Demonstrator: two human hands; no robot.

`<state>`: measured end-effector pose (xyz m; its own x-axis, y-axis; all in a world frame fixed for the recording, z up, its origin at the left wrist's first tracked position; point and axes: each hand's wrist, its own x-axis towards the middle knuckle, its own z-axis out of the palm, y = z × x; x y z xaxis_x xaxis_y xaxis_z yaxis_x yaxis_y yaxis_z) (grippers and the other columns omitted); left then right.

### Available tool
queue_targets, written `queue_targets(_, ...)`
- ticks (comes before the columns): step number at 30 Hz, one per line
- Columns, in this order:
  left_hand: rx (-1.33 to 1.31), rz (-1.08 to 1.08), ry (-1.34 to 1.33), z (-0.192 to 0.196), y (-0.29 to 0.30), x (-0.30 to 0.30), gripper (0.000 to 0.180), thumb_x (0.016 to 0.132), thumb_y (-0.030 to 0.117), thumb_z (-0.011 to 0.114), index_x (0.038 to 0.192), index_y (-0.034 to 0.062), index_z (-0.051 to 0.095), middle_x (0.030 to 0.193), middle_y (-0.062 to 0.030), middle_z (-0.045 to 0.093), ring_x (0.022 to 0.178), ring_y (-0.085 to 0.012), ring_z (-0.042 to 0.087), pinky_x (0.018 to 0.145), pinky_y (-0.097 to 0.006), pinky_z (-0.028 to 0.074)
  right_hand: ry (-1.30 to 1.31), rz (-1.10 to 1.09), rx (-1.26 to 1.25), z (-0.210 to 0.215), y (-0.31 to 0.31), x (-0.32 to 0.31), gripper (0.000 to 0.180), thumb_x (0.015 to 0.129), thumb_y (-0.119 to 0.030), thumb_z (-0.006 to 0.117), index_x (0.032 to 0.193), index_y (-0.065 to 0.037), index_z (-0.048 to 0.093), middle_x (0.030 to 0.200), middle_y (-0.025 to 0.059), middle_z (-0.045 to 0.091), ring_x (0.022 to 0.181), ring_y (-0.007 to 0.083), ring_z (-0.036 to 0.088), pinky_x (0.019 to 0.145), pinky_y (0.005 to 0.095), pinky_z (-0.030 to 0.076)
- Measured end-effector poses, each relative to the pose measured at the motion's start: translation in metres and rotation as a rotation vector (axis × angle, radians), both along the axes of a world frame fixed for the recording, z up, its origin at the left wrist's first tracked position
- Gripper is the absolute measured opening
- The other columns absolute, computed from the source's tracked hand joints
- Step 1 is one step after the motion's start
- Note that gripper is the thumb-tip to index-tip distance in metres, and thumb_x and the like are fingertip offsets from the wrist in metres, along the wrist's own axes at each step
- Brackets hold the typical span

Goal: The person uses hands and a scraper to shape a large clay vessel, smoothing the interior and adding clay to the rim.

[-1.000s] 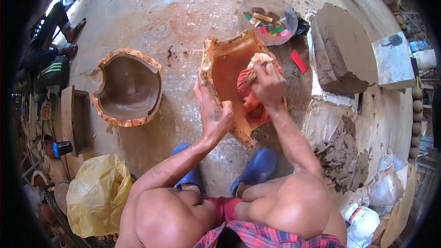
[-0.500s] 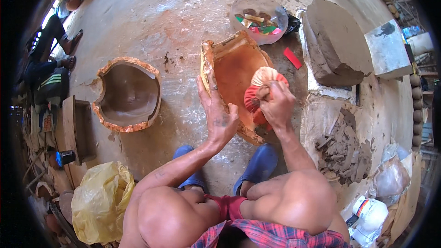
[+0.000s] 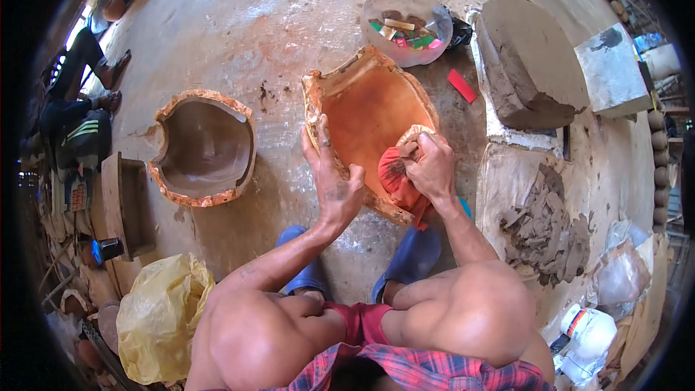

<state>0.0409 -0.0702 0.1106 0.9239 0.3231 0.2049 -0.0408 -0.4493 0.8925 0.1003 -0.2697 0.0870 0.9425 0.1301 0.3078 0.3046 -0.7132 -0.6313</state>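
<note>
Head view, left hand: the left hand (image 3: 331, 177) is bracing the near rim of the orange mould half (image 3: 365, 112), fingers spread open and flat along the edge, thumb hooked over the lower corner; it is pressing, not gripping.
Head view, right hand: the right hand (image 3: 432, 166) is closing around a bunched red cloth (image 3: 397, 177), pressing it into the lower right part of the mould's hollow.
Where the mould is lying: it is sitting hollow-side up on the dusty ground, just ahead of the blue sandals (image 3: 413, 257), between both hands.
Doing the wiping well: judging from this, the cloth should be travelling in overlapping strokes across the whole orange cavity, reaching into the curved corners, while the bracing hand is keeping the piece from rocking.
Risk: pushing hard near the crumbly rim is likely to be chipping it, so lighter pressure at the edges seems wise.
Around the work: a second mould half (image 3: 205, 148) is lying apart to the left, a clear bowl of coloured tools (image 3: 407, 25) just beyond the mould, a grey clay block (image 3: 528, 58) and torn clay lumps (image 3: 543, 221) to the right, a yellow bag (image 3: 163, 315) near the left knee.
</note>
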Motion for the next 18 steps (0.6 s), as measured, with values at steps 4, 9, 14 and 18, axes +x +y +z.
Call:
queue_targets(4, 0.008, 0.028, 0.036, -0.011, 0.004, -0.004, 0.104, 0.076, -0.006, 0.061, 0.171, 0.0129, 0.022, 0.170, -0.0370, 0.007, 0.161, -0.0528, 0.011, 0.130, -0.052, 0.019, -0.028, 0.062, 0.231, 0.002, 0.024, 0.008, 0.018, 0.089, -0.014, 0.079, 0.088, -0.001, 0.066, 0.082, 0.0186, 0.070, 0.078, 0.0369, 0.072, 0.071, 0.0447, 0.056)
queue_targets(9, 0.035, 0.002, 0.046, -0.006, 0.004, 0.000, 0.105, 0.075, -0.004, 0.062, 0.171, 0.0114, 0.022, 0.170, -0.0369, 0.007, 0.161, -0.0520, 0.011, 0.130, -0.053, 0.019, 0.138, 0.143, 0.185, -0.030, 0.040, 0.059, 0.017, 0.090, -0.016, 0.077, 0.094, -0.002, 0.068, 0.091, 0.0221, 0.073, 0.089, 0.0404, 0.074, 0.079, 0.0469, 0.059)
queue_targets(14, -0.013, 0.016, 0.053, -0.019, 0.021, -0.011, 0.103, 0.077, 0.002, 0.065, 0.168, -0.0010, 0.017, 0.167, -0.0252, 0.024, 0.159, -0.0399, 0.023, 0.131, -0.047, 0.022, 0.002, 0.170, 0.340, 0.011, 0.068, 0.050, 0.015, 0.089, -0.014, 0.077, 0.095, -0.002, 0.070, 0.089, 0.0193, 0.073, 0.083, 0.0383, 0.074, 0.076, 0.0447, 0.059)
queue_targets(18, 0.038, 0.020, 0.115, -0.018, 0.029, -0.010, 0.105, 0.075, 0.003, 0.065, 0.168, -0.0014, 0.017, 0.166, -0.0256, 0.027, 0.160, -0.0401, 0.022, 0.132, -0.047, 0.019, -0.036, 0.118, 0.630, 0.053, 0.078, 0.047, 0.018, 0.087, -0.009, 0.081, 0.101, -0.002, 0.072, 0.089, 0.0137, 0.073, 0.076, 0.0268, 0.074, 0.071, 0.0382, 0.058)
